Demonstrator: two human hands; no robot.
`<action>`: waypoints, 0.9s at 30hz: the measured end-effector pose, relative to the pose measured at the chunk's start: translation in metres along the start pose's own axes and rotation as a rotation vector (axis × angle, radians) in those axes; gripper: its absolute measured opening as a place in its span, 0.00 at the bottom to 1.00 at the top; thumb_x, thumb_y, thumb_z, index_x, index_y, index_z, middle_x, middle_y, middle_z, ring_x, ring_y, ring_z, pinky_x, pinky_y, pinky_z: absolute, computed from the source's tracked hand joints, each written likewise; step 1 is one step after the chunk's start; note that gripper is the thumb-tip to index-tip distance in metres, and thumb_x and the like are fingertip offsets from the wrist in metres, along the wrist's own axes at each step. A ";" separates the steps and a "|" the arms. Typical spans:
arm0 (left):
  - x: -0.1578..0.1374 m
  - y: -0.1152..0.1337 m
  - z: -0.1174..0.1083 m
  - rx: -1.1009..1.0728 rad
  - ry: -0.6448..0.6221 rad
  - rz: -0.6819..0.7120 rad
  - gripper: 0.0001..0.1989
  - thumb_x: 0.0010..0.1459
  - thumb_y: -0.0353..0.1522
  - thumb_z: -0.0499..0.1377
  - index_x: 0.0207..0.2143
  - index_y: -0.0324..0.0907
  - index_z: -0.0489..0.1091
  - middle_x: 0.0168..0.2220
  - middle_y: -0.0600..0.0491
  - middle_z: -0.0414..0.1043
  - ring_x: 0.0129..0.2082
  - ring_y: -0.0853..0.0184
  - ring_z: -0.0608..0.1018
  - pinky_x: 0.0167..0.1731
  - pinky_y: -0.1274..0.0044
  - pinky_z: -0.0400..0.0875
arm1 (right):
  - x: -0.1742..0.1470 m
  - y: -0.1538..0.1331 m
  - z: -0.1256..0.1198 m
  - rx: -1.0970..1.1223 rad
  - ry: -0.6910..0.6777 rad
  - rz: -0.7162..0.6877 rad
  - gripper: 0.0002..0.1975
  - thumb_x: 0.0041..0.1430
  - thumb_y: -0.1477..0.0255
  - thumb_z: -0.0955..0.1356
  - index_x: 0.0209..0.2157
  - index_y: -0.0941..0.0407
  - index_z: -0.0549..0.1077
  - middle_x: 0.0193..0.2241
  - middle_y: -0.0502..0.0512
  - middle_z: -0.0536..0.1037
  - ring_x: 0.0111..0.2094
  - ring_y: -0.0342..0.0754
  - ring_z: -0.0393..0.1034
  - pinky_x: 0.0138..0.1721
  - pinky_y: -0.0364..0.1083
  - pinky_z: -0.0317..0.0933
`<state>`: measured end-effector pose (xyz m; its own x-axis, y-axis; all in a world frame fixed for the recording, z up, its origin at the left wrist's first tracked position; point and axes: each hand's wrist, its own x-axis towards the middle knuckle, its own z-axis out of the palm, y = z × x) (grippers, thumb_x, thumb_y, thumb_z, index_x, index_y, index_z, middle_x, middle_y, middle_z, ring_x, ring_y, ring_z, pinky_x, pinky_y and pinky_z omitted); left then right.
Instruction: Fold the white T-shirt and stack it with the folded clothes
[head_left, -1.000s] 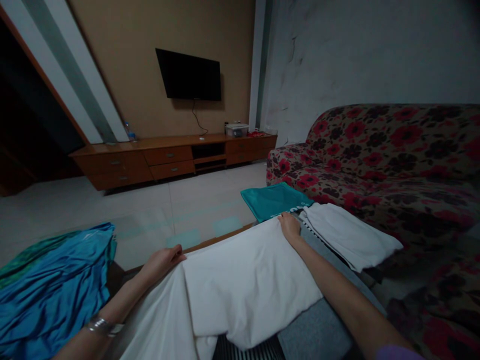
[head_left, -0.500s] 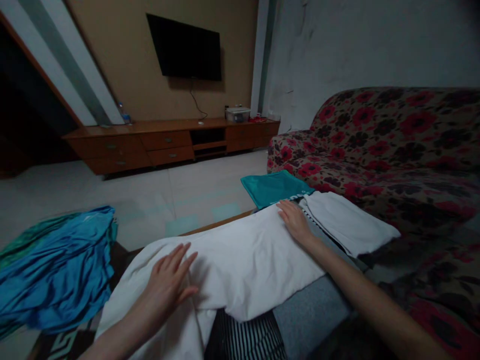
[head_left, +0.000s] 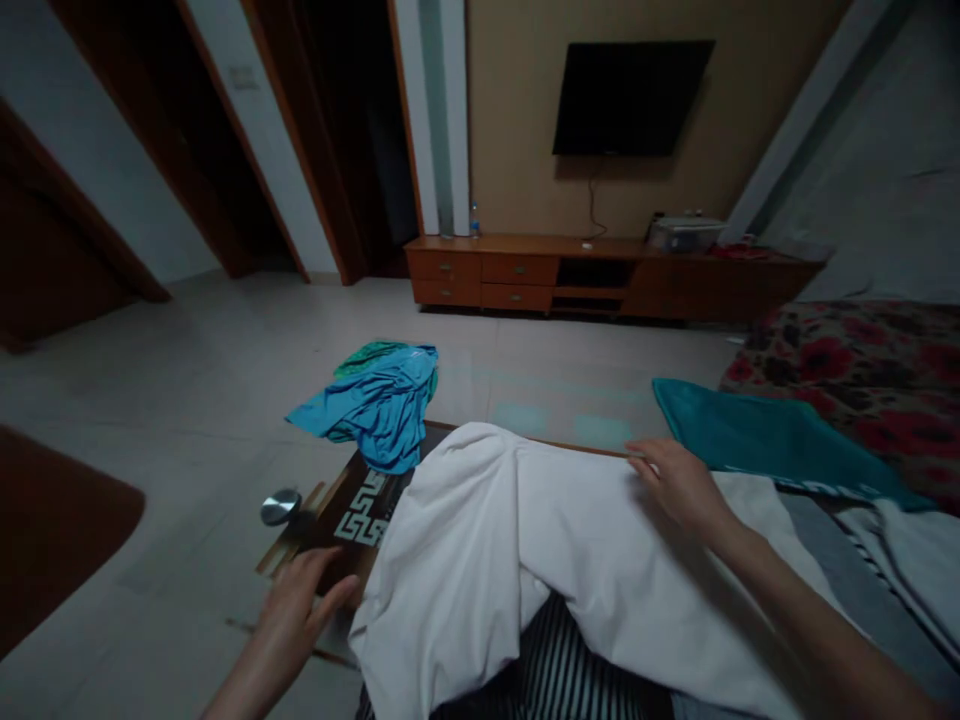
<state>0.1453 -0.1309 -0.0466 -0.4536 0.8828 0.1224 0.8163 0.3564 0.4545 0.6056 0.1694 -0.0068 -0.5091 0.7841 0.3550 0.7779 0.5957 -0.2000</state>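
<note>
A white garment (head_left: 461, 560) lies spread over the low table, with a fold down its left part; I cannot tell its exact kind. Just left of its edge is my left hand (head_left: 300, 600), thumb apart from the fingers, holding nothing. My right hand (head_left: 679, 490) is over the garment's far edge, fingers stretched out and the palm downward; whether it touches the cloth is unclear. Black-and-white striped cloth (head_left: 589, 665) shows below the garment. Grey cloth (head_left: 814, 545) and another folded white cloth (head_left: 919, 555) lie to the right, near a teal cloth item (head_left: 772, 430) with white lettering.
Blue clothing (head_left: 386, 400), with green cloth behind, is heaped on the far left corner of the dark patterned table (head_left: 364, 510). A round metal piece (head_left: 280, 507) is by its left side. A flowered sofa (head_left: 862, 370) stands right; a wooden TV cabinet (head_left: 517, 270) stands beyond.
The view has swung left. My left hand has moved off the white garment to its left side. My right hand has shifted left along the garment's far edge.
</note>
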 end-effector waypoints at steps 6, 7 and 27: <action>-0.044 0.035 0.011 -0.137 -0.025 -0.098 0.22 0.54 0.47 0.54 0.44 0.43 0.73 0.45 0.46 0.72 0.48 0.55 0.72 0.49 0.62 0.66 | 0.093 -0.193 0.060 0.374 -0.343 -0.441 0.10 0.61 0.69 0.66 0.40 0.57 0.76 0.39 0.59 0.79 0.42 0.50 0.71 0.45 0.46 0.60; -0.046 0.039 0.012 -0.147 -0.034 -0.102 0.22 0.54 0.46 0.55 0.46 0.43 0.72 0.46 0.46 0.72 0.49 0.55 0.72 0.49 0.62 0.66 | 0.101 -0.218 0.072 0.344 -0.364 -0.438 0.12 0.59 0.67 0.68 0.42 0.58 0.76 0.41 0.61 0.78 0.44 0.51 0.70 0.45 0.47 0.60; -0.054 0.056 0.024 -0.096 -0.094 0.003 0.09 0.52 0.35 0.60 0.37 0.44 0.71 0.40 0.50 0.70 0.44 0.58 0.70 0.43 0.67 0.62 | 0.088 -0.205 0.039 0.500 -0.629 -0.705 0.11 0.61 0.78 0.64 0.42 0.56 0.75 0.39 0.56 0.77 0.40 0.46 0.69 0.42 0.44 0.59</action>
<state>0.2238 -0.1509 -0.0489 -0.4120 0.9102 0.0425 0.7776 0.3268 0.5372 0.3873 0.1228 0.0300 -0.9946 0.0986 0.0308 0.0668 0.8416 -0.5360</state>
